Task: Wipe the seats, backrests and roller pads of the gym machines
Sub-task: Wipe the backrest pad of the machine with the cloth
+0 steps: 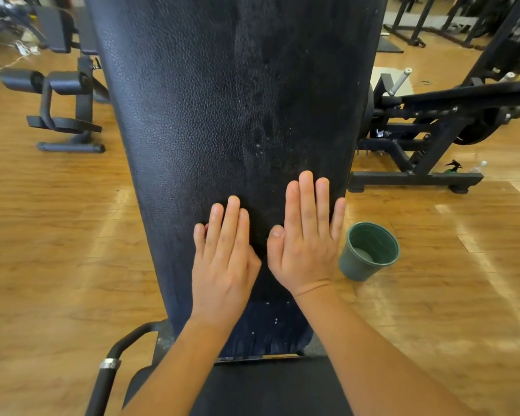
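A long black textured backrest pad (222, 100) runs up the middle of the view, with pale specks and a duller streak on its right half. My left hand (225, 259) and my right hand (306, 238) lie flat on its lower part, side by side, fingers straight and pointing up the pad. Beneath them lies what looks like a dark blue cloth (270, 328), whose lower edge shows below my wrists. The black seat (267, 391) sits at the bottom, under my forearms.
A green bucket (370, 250) stands on the wooden floor just right of the pad. Another machine with two black roller pads (69, 82) stands at left. A black machine frame (418, 175) is at right, with a spray bottle (452, 168) behind it. A curved black handle (108, 367) lies bottom left.
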Demonstrator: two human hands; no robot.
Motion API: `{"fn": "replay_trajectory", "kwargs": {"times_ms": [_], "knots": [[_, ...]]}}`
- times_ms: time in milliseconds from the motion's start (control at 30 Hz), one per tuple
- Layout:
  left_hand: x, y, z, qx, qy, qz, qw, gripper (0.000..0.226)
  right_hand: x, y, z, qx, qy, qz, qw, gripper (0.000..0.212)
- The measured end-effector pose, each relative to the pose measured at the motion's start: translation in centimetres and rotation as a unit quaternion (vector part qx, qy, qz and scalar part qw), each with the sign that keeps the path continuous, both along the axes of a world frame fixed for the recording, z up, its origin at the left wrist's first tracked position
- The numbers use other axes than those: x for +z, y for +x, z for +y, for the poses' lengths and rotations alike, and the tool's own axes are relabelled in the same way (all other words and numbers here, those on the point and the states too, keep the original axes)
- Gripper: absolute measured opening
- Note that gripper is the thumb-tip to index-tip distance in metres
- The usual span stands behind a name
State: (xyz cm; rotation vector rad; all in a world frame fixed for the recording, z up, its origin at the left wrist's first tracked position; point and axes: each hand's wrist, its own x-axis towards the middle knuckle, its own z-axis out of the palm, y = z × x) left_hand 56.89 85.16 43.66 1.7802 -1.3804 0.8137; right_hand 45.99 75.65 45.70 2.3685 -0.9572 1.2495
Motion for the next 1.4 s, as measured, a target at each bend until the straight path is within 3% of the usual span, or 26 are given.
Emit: {"fn": "replay_trajectory", "kwargs": {"times_ms": [767, 1067, 1267, 1400], "knots": [[-3.1, -0.6, 0.4, -0.014, -0.018, -0.007, 1.0, 0.046, -0.1, 0.3, -0.2, 0.002, -0.021, -0.019, 1.0, 0.06], [-5.0, -1.8, 2.0, -0.008, 0.057, 0.014, 0.998, 0.044, 0.1, 0.3, -0.1, -0.002, -0.024, -0.025, 0.999, 0.061], [-2.2, -1.0, 0.3, 0.001, -0.021, 0.029, 0.999, 0.046, 0.3, 0.3, 0.0, 0.004, -0.021, -0.021, 1.0, 0.06], [-5.8, -1.7, 1.5, -0.003, 0.007, 0.022, 1.0, 0.04, 0.3, 0.4, 0.0, 0.0, -0.026, -0.024, 0.999, 0.059]]}}
